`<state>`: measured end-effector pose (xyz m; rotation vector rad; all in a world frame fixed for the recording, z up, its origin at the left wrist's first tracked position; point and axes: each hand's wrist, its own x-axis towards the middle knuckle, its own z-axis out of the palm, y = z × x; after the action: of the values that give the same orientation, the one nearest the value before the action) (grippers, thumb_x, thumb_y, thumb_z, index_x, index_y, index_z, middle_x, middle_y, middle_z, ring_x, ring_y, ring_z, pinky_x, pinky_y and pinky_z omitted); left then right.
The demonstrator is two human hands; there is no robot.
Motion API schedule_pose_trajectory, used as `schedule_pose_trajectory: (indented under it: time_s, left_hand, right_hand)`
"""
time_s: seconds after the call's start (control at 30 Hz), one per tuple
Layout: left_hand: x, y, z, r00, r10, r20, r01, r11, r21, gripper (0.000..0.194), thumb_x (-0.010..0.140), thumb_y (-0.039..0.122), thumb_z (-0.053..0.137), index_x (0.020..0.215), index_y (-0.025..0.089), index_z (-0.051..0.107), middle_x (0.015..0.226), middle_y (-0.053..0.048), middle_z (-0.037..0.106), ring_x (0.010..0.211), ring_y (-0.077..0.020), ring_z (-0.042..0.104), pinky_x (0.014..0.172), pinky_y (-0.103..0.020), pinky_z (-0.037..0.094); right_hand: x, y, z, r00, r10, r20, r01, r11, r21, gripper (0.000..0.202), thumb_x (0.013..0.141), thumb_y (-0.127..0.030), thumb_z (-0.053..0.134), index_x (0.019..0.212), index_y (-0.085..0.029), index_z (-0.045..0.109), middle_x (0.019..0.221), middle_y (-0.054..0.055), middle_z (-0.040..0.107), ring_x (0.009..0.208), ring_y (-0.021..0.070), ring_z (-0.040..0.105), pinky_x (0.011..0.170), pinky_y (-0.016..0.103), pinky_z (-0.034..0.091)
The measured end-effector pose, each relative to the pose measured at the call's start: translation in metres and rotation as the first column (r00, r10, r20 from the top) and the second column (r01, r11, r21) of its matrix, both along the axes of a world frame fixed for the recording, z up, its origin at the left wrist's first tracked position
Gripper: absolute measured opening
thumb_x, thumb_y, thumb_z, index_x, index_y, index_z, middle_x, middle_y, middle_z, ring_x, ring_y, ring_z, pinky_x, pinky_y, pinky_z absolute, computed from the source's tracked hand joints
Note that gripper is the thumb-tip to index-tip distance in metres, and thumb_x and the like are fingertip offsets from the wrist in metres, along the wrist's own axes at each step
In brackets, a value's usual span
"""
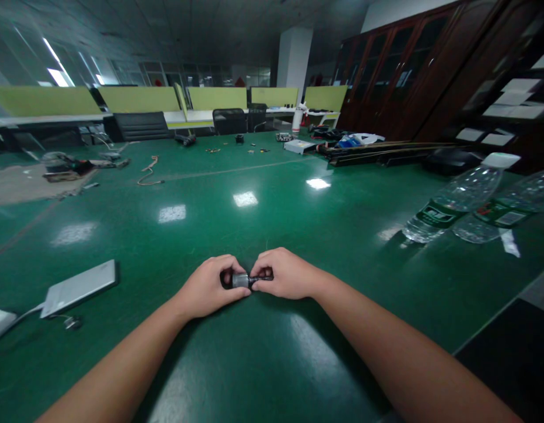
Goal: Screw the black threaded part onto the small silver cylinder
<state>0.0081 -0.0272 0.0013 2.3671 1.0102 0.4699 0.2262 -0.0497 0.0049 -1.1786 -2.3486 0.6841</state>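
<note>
A small silver-and-black cylindrical part (240,280) lies sideways just above the green tabletop (272,341), between my two hands. My left hand (210,285) is closed round its thick silver body, thumb in front and fingers behind. The fingertips of my right hand (283,273) pinch the thin dark piece (259,278) that extends from the cylinder's right end. Both sets of fingertips almost meet where the two sections join. My fingers cover part of the object, and its exact kind is too small to make out.
A flat silver box with a cable (80,288) rests at the left. Two clear plastic bottles with green labels, the nearer one (457,197) upright, stand at the right. Farther back are a piece of cord (148,171), a grey box (299,145) and long dark strips (378,154).
</note>
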Motion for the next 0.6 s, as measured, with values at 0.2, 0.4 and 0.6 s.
schedule_pose_trajectory:
  time_s: [0.2, 0.4, 0.6]
  left_hand:
    - [0.0002, 0.0006, 0.0001, 1.0, -0.008, 0.001, 0.008, 1.0, 0.007, 0.024, 0.075, 0.036, 0.074, 0.086, 0.018, 0.064, 0.076, 0.0, 0.062, 0.07, -0.0158, 0.056, 0.063, -0.025, 0.039]
    - [0.0014, 0.0008, 0.0, 1.0, -0.012, -0.001, 0.012, 1.0, 0.007, 0.023, 0.076, 0.037, 0.074, 0.085, 0.018, 0.063, 0.076, 0.0, 0.061, 0.07, -0.0158, 0.056, 0.063, -0.025, 0.039]
    - [0.0004, 0.0012, -0.0013, 1.0, -0.024, 0.002, 0.024, 1.0, 0.011, 0.024, 0.076, 0.038, 0.074, 0.085, 0.018, 0.063, 0.076, 0.0, 0.061, 0.071, -0.0158, 0.055, 0.064, -0.025, 0.039]
  right_hand:
    - [0.0003, -0.0003, 0.0017, 1.0, 0.0, 0.008, 0.0, 1.0, -0.011, 0.013, 0.078, -0.021, 0.07, 0.088, -0.016, 0.075, 0.077, 0.002, 0.065, 0.069, 0.0115, 0.056, 0.063, 0.022, 0.038]
    - [0.003, -0.0002, 0.0029, 1.0, 0.006, 0.028, -0.006, 1.0, -0.019, 0.013, 0.078, -0.022, 0.07, 0.089, -0.016, 0.075, 0.078, 0.002, 0.065, 0.07, 0.0118, 0.057, 0.064, 0.022, 0.038]
    - [0.0052, 0.0006, 0.0007, 0.999, 0.009, 0.033, -0.008, 1.0, -0.029, 0.014, 0.077, -0.023, 0.07, 0.089, -0.017, 0.075, 0.078, 0.002, 0.065, 0.069, 0.0115, 0.057, 0.063, 0.022, 0.039]
